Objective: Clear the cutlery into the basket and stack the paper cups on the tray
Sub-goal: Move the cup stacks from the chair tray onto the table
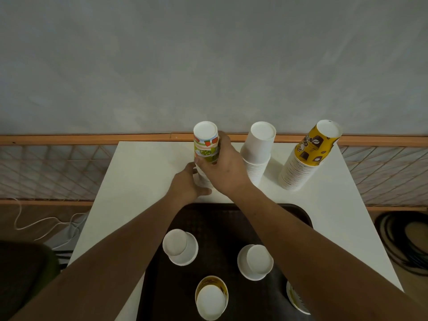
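Note:
A tall stack of upside-down paper cups with a fruit print (pixel 206 144) stands at the back left of the white table (pixel 136 172). My right hand (pixel 222 167) is wrapped around its top cup. My left hand (pixel 187 184) holds the stack's base. A plain white cup stack (pixel 258 149) and a yellow coffee-print stack (pixel 308 156) stand further right. On the dark tray (pixel 231 218) in front sit several upturned cups: two white ones (pixel 180 246) (pixel 254 261), a yellow-rimmed one (pixel 211 297), and one partly hidden under my right forearm (pixel 294 300).
A wall with an orange rail and mesh panel runs behind the table. A white cord (pixel 34 223) lies on the floor at left, beside a dark chair (pixel 25 269). Coiled black cable (pixel 405 242) lies at right. No cutlery or basket is in view.

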`<state>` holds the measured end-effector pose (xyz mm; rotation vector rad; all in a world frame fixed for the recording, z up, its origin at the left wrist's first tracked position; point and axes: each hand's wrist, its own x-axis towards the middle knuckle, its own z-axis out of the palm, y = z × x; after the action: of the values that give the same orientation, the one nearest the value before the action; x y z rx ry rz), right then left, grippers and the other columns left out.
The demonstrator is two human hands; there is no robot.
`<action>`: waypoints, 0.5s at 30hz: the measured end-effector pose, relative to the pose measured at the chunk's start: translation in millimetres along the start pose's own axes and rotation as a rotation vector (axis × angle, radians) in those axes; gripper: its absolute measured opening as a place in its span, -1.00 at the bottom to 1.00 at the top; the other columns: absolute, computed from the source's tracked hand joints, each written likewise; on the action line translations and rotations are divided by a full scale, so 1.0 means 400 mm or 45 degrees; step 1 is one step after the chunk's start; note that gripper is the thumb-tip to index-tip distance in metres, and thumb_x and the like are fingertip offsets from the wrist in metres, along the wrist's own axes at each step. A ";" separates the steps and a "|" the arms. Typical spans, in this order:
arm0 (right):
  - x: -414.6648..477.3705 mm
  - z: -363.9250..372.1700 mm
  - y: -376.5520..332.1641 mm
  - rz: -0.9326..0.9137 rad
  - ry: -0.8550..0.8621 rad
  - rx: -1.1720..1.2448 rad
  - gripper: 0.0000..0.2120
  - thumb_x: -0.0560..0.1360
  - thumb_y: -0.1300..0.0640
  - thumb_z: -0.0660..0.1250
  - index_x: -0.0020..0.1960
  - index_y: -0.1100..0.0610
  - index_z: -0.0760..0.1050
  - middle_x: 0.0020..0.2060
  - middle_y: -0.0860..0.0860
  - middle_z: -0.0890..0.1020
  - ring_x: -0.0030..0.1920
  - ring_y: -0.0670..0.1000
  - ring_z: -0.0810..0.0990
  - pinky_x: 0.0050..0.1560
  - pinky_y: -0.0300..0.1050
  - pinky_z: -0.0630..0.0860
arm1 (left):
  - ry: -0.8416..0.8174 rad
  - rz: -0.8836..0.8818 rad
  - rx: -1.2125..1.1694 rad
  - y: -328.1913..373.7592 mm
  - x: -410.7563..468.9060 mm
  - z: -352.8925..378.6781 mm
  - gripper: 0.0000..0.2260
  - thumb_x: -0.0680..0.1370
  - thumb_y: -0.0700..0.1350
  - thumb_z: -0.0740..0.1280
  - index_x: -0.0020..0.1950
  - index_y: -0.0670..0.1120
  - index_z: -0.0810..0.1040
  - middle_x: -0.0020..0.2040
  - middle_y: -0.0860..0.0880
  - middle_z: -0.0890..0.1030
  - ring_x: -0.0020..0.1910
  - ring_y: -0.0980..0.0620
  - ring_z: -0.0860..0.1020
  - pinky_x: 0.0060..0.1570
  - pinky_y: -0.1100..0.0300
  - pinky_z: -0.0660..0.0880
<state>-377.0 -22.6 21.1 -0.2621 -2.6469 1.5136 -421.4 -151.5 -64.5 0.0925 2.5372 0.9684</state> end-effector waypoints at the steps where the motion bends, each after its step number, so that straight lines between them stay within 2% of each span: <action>1: -0.008 -0.001 -0.004 0.000 0.015 0.011 -0.20 0.50 0.02 0.49 0.58 0.08 0.13 0.45 -0.01 0.44 0.42 0.05 0.45 0.40 0.00 0.44 | 0.025 -0.002 -0.033 -0.006 -0.011 -0.012 -0.14 0.38 0.03 0.62 0.57 0.02 0.24 0.47 -0.03 0.49 0.38 -0.14 0.51 0.36 -0.10 0.48; 3: -0.032 0.001 -0.017 -0.005 0.060 0.038 -0.15 0.50 0.05 0.49 0.61 0.07 0.06 0.49 -0.02 0.38 0.47 0.03 0.39 0.43 -0.05 0.40 | 0.103 0.013 -0.094 -0.017 -0.038 -0.039 -0.12 0.36 0.00 0.64 0.57 0.01 0.26 0.47 -0.03 0.49 0.37 -0.12 0.50 0.35 -0.06 0.48; 5: -0.067 0.002 -0.041 -0.053 0.144 0.037 -0.17 0.51 0.08 0.47 0.61 0.06 0.06 0.52 -0.04 0.32 0.50 0.00 0.33 0.46 -0.09 0.34 | 0.188 0.041 -0.137 -0.025 -0.071 -0.067 -0.12 0.34 0.00 0.65 0.56 0.02 0.28 0.45 -0.04 0.50 0.34 -0.09 0.51 0.32 0.00 0.49; 7: -0.110 0.003 -0.073 -0.174 0.273 0.011 -0.25 0.51 0.11 0.46 0.57 0.06 0.14 0.50 -0.02 0.32 0.47 0.00 0.33 0.46 -0.11 0.33 | 0.271 0.052 -0.165 -0.035 -0.111 -0.098 -0.15 0.35 0.02 0.64 0.55 0.04 0.30 0.44 -0.04 0.49 0.33 -0.06 0.52 0.27 0.05 0.49; 10: -0.175 0.014 -0.135 -0.360 0.437 -0.013 -0.37 0.48 0.12 0.44 0.48 0.10 0.28 0.42 0.05 0.35 0.38 0.02 0.37 0.37 -0.01 0.44 | 0.382 0.049 -0.215 -0.065 -0.184 -0.151 -0.20 0.38 -0.01 0.63 0.53 0.03 0.33 0.41 -0.03 0.49 0.31 -0.03 0.51 0.20 0.13 0.48; 13: -0.236 0.055 -0.216 -0.429 0.435 -0.034 -0.50 0.49 0.09 0.41 0.40 0.08 0.40 0.43 0.06 0.35 0.42 0.06 0.35 0.38 0.03 0.44 | 0.460 0.051 -0.229 -0.127 -0.275 -0.209 -0.23 0.38 -0.04 0.63 0.51 0.01 0.35 0.37 -0.05 0.50 0.27 -0.01 0.51 0.16 0.18 0.45; 15: -0.273 0.102 -0.273 -0.444 0.367 -0.056 -0.54 0.50 0.07 0.40 0.37 0.06 0.43 0.43 0.04 0.36 0.43 0.04 0.33 0.40 -0.05 0.39 | 0.500 0.039 -0.240 -0.182 -0.342 -0.248 -0.24 0.38 -0.04 0.63 0.50 0.01 0.36 0.35 -0.06 0.50 0.26 -0.03 0.51 0.18 0.13 0.48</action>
<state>-287.8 -131.9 95.9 -0.0150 -2.3505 1.2098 -331.1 -296.7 3.9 -0.1274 2.7795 1.3459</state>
